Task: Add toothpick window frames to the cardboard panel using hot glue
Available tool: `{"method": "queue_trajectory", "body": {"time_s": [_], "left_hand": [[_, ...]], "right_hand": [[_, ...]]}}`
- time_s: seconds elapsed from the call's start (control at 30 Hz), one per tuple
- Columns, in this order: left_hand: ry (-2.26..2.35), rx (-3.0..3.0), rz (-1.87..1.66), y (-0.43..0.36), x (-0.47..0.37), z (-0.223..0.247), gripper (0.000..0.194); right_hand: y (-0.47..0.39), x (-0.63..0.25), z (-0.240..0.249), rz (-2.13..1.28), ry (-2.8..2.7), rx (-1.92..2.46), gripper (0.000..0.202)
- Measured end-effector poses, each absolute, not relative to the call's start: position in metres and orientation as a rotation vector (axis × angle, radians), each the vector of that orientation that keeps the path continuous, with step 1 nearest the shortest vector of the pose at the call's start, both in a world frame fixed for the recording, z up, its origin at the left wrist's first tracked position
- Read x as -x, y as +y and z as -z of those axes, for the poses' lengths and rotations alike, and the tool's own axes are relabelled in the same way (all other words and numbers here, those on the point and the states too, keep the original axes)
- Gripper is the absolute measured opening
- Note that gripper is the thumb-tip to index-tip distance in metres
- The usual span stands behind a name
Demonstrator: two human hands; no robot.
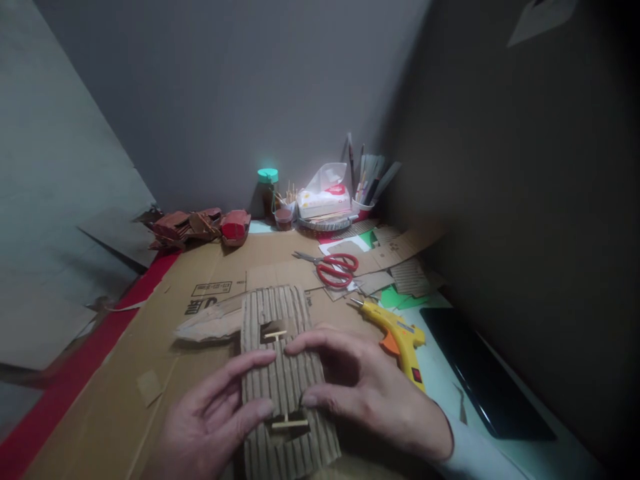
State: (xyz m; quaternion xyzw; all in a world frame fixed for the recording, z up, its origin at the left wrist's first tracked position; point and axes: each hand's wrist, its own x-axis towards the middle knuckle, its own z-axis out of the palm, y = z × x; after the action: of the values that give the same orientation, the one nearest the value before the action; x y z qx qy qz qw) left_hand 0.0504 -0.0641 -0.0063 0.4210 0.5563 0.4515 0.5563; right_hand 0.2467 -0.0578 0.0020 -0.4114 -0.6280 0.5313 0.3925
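Two hands, left hand (pixel 215 417) and right hand (pixel 360 380), press flat with open fingers on light, bendable corrugated cardboard (pixel 285 380) at lower centre, best held by its edges.

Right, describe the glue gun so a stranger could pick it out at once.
Start at the big flat cardboard sheet covering the desk and go to its right edge. Just beyond the right hand lies the glue gun, nozzle pointing toward the red-handled scissors. It is the only yellow tool, with an orange trigger.

Black print on the flattened cardboard box (pixel 210 293) is too blurred to read
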Motion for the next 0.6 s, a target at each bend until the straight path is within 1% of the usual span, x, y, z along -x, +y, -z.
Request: {"method": "queue_trajectory", "body": {"time_s": [0.13,0.43,0.6], "left_hand": [[1.309,-0.996,-1.095,-0.0632,-0.0520,0.0081,0.034],[1.346,-1.075,-1.065,-0.0637,-0.0496,0.0108,0.030],[1.306,-1.133,-1.080,-0.0626,-0.0510,0.0117,0.027]], "right_hand": [[-0.0569,-0.2464,-0.0008,-1.377,-1.564,1.031,0.035],[-0.0599,-0.2458,0.0001,-1.235,-1.642,1.089,0.029],[-0.0624,-0.2442,0.0010,-1.215,-1.634,1.078,0.027]]}}
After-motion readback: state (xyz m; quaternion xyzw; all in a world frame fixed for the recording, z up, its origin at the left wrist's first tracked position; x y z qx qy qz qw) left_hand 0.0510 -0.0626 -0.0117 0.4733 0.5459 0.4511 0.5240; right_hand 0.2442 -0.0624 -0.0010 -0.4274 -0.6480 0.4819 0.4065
